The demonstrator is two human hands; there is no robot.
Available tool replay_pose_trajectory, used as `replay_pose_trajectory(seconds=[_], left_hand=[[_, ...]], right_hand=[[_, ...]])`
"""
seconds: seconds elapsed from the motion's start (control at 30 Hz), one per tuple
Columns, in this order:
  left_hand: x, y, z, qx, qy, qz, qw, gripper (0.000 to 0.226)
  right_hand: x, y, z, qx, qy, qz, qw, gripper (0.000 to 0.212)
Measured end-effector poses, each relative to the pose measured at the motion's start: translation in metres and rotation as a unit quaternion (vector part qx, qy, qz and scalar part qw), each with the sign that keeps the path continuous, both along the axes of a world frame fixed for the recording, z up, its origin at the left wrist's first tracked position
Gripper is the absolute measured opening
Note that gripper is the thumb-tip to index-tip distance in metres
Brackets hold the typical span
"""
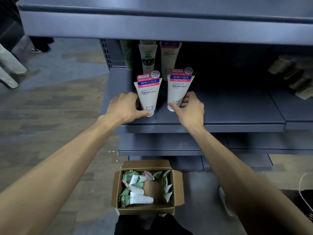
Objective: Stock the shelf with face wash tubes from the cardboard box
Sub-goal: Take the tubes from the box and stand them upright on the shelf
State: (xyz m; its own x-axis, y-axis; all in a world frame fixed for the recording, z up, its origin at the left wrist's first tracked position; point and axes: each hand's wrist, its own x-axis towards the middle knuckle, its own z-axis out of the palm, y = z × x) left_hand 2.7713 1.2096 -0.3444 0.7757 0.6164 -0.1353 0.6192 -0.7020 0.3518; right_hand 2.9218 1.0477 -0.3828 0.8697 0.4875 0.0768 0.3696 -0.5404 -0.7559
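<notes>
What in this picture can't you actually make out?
Head view:
- Tubes at the back: tops cut off by the upper shelf, labels blurred.
- Items at far right: blurred and cut by the frame edge.
- Box: tubes piled up, so no count possible.
- Small print on the front tubes: too small.
- Left hand and right hand: whether they grip the tubes or just touch them.

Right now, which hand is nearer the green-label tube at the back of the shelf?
Left. The left hand grips a Facial tube directly in front of the green-label tube; the right hand holds another tube farther right.
</notes>
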Motion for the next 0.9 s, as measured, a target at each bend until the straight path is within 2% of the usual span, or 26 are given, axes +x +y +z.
replay_pose_trajectory(seconds=[0.17,0.4,0.9], left_hand=[[0.009,0.002,-0.017,-0.017,-0.032,0.025,0.999,0.043],[0.019,0.011,-0.024,-0.018,-0.036,0.021,0.999,0.042],[0.029,0.018,-0.03,-0.015,-0.045,0.044,0.998,0.038]], right_hand=[[0.008,0.016,0.001,0.0,0.02,-0.006,1.0,0.043],[0.025,0.043,0.009,-0.019,0.018,0.005,1.0,0.04],[0.058,0.086,0.006,-0.017,0.019,-0.001,1.0,0.053]])
